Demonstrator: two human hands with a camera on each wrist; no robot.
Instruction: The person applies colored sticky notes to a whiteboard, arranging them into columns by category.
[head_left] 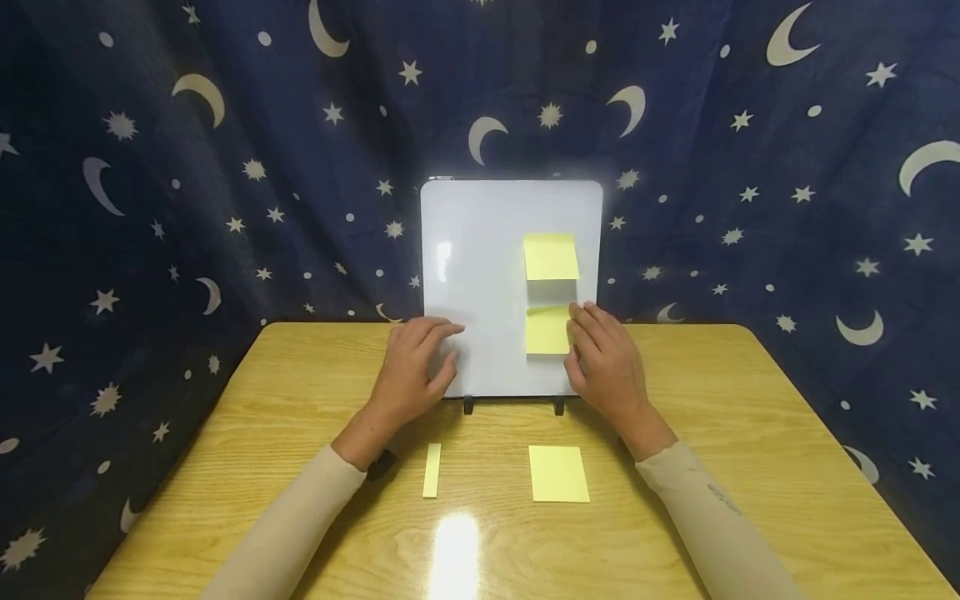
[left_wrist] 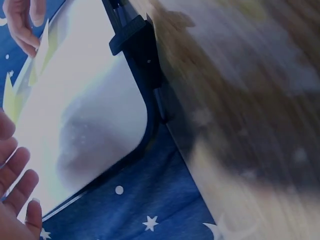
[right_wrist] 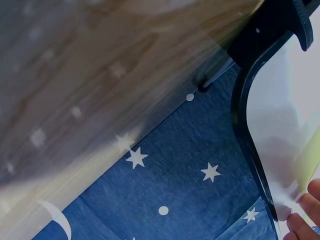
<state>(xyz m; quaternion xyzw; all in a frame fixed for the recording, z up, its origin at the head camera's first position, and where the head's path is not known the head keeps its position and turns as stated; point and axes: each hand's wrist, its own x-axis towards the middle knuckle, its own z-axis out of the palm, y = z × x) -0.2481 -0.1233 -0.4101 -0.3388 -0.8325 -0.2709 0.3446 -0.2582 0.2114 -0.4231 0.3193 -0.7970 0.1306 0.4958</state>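
Note:
A whiteboard [head_left: 480,283] stands upright on the table with two yellow sticky notes on its right half. The upper sticky note [head_left: 551,257] hangs with its lower edge lifted off the board. At the right edge of the lower sticky note [head_left: 547,332] are the fingertips of my right hand [head_left: 611,358]; whether they touch paper or board is hard to tell. My left hand [head_left: 412,367] is before the board's lower left, fingers loosely bent and holding nothing. Its spread fingers [left_wrist: 17,165] show in the left wrist view. In the right wrist view, right-hand fingers [right_wrist: 302,220] are near the board's edge.
On the wooden table [head_left: 300,467] lie a narrow yellow paper strip [head_left: 432,471] and a square yellow sticky note [head_left: 560,474]. Small black feet [head_left: 468,405] support the board. Behind hangs a dark blue curtain [head_left: 480,83] with moons and stars.

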